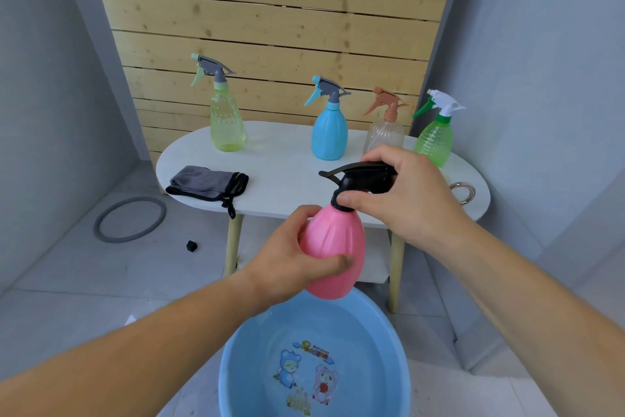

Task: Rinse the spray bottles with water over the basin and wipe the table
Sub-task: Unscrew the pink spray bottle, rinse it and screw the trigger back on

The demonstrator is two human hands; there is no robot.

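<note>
**A:** Head view. Where's the bottle?

**B:** Pink bottle [333, 254] at centre, upright above the basin [236, 366] at 6 o'clock, so I judge spills land there. My left hand [287, 264] grip wraps the body. My right hand [409, 197] grip pinches the black spray head [363, 175], probably to unscrew it.

**A:** Wiping?

**B:** Not begun. Cloth [206, 181] lies folded on the tabletop [287, 166], 9 o'clock.

Rear wall: panel of pale horizontal pine slats [270, 11], knots visible, flanked by plain grey walls [50, 78]. Floor: light grey tiles [67, 288], evenly lit. Furniture: one white oval table [287, 180] on light wooden legs [233, 247], with a white lower shelf [377, 257] beneath. On the floor to its left lie a grey ring [130, 219] and a small black block [191, 245].
</note>
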